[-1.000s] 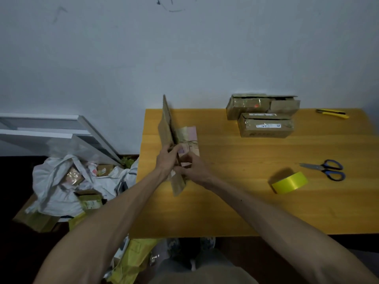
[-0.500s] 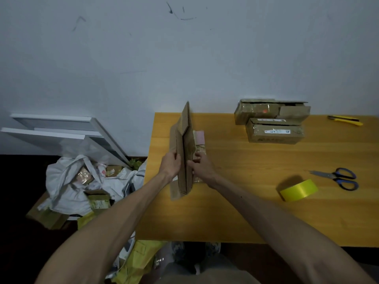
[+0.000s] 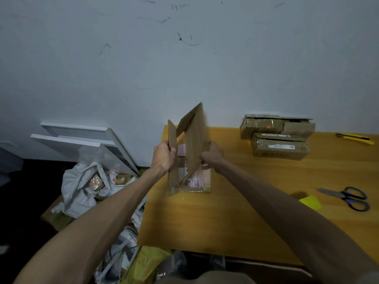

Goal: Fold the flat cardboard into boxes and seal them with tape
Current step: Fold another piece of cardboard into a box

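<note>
While one wall is clenched in the left hand (image 3: 163, 156), the cardboard (image 3: 195, 138) is held upright, half-opened into a tube, over the table's (image 3: 205, 218) left end; the other wall is gripped by the right hand (image 3: 212, 155). Squaring, then flap folding, is judged next. Brown, creased, matte board; yellow tape (image 3: 310, 201) is seen rightward.

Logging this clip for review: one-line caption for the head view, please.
Left hand and right hand grip half-opened cardboard over the table; finished boxes, scissors and yellow tape lie to the right.
</note>
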